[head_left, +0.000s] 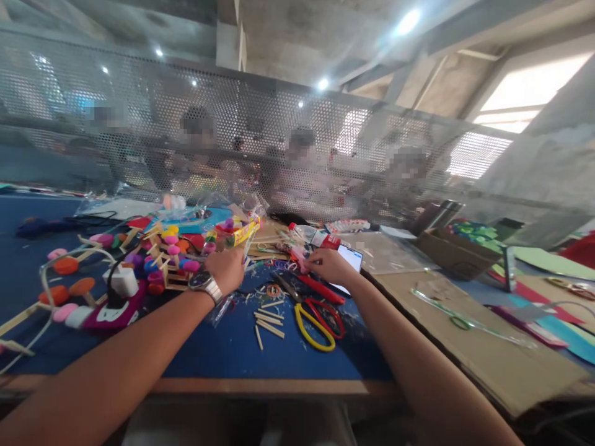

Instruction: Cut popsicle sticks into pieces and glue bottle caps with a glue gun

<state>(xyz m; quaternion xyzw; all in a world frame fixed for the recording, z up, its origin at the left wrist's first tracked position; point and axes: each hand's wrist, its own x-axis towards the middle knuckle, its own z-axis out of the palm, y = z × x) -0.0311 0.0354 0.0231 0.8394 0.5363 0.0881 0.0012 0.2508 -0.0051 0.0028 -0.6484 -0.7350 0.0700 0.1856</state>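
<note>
My left hand (227, 269), with a watch (206, 285) on its wrist, is closed beside the pile of craft pieces. A yellow printed wrapper (246, 230) and a pale strip are right at its fingertips; what it grips is hidden. My right hand (329, 265) pinches a small soft pink piece (300, 256), too blurred to name. Below the hands lie yellow-handled scissors (317, 334), a red-handled tool (323, 290) and several short wooden sticks (268, 323). A phone (351, 260) with a lit screen rests behind my right hand.
A stick model with coloured pom-poms (170, 257) and a white charger (123, 280) stand at left. A bottle with a red label (324, 240) lies behind. Cardboard (465, 334) and a cardboard box (458, 253) are at right. A perforated metal screen (260, 124) borders the table; people sit beyond.
</note>
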